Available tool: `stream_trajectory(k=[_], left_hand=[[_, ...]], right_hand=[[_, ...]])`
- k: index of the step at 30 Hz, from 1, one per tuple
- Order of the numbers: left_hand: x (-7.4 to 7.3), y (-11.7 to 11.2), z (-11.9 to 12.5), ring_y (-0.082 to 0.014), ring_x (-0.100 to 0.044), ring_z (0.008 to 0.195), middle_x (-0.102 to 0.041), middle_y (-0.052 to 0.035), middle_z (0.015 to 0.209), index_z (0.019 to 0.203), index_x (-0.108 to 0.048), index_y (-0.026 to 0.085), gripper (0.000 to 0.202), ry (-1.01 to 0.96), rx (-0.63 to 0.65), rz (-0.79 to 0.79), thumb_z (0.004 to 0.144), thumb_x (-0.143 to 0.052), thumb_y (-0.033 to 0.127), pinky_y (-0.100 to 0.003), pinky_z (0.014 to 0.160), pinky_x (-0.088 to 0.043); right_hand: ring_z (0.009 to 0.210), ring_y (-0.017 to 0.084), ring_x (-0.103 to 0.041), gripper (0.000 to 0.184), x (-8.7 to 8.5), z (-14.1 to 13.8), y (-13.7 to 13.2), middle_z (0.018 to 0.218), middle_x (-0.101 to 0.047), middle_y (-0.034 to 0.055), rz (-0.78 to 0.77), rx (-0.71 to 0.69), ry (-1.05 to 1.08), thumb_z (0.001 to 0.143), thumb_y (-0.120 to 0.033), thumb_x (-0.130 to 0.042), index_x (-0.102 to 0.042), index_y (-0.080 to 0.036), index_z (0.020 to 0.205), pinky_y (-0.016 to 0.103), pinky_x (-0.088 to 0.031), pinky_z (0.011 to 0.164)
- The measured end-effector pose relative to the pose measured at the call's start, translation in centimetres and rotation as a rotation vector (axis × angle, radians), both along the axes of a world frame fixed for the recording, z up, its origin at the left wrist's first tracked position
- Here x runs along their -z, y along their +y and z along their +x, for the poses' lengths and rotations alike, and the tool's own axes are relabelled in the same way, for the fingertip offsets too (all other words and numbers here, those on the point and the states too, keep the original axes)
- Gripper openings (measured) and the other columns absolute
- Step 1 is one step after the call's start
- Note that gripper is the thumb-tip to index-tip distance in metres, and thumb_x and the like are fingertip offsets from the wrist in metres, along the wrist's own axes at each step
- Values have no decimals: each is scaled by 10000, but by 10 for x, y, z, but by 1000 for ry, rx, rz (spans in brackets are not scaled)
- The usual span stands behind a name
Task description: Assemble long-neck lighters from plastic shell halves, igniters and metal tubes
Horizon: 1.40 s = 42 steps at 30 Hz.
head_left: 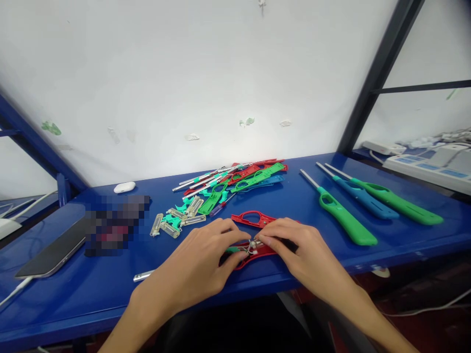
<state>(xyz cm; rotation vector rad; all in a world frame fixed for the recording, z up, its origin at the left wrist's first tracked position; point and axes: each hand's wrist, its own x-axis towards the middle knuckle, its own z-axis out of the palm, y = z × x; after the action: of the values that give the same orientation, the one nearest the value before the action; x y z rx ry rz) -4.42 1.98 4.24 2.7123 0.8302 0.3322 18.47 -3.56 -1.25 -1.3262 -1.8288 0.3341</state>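
An opened red lighter shell half [265, 251] lies at the table's front edge, with white wires and a small metal-and-white valve piece [252, 243] showing inside. My left hand [206, 250] is closed, its thumb and fingers pinching the lighter's inner parts beside a green piece [232, 249]. A metal tube [143, 275] sticks out to the left beneath it. My right hand [300, 240] pinches a small pale piece at the valve end; its fingers hide most of it. Just behind both hands rests the other red shell half [253, 218], partly covered by my right fingers.
Three whole long lighters [348, 215] lie on the right of the blue table [110, 289]. Behind are piled shells and metal tubes [239, 179], a screwdriver [218, 210] and several clear tanks [171, 229]. A phone [55, 247] and white earbud case [124, 187] are left.
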Motion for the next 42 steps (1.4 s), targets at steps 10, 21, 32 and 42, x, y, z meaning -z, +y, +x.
stream_trajectory(k=[10,21,32,42], left_hand=[[-3,-4,-4,-220,-682,1085,-684,-3,1202,1308,-709,335,273,77,-29,-39,1046,-650,287,-365,943,-523],[-2,-2,-2,-204,-686,1027,-680,12,1190,1273,-743,398,298,48,11,-25,1034,-663,240,-354,898,-513],[-2,-1,-3,-191,-695,994,-686,5,1182,1190,-773,326,213,35,26,4,1036,-656,236,-318,852,-510],[-6,-1,-9,-215,-687,1069,-696,12,1213,1211,-710,331,194,38,-30,-5,1030,-667,275,-343,918,-508]], right_hand=[[968,210,-725,219,-1,0,-2,1026,-815,-27,-24,16,-29,1037,-217,-616,-796,-294,940,381,-500,968],[991,239,-741,215,-1,-1,-2,1040,-824,0,-8,22,-28,1034,-219,-612,-797,-295,954,401,-527,967],[971,236,-731,218,-1,-1,0,1027,-825,10,-6,10,-38,1040,-229,-608,-801,-285,955,395,-545,935],[894,219,-686,226,2,-1,-1,943,-747,18,-4,36,43,1007,-182,-632,-743,-307,1159,358,-535,831]])
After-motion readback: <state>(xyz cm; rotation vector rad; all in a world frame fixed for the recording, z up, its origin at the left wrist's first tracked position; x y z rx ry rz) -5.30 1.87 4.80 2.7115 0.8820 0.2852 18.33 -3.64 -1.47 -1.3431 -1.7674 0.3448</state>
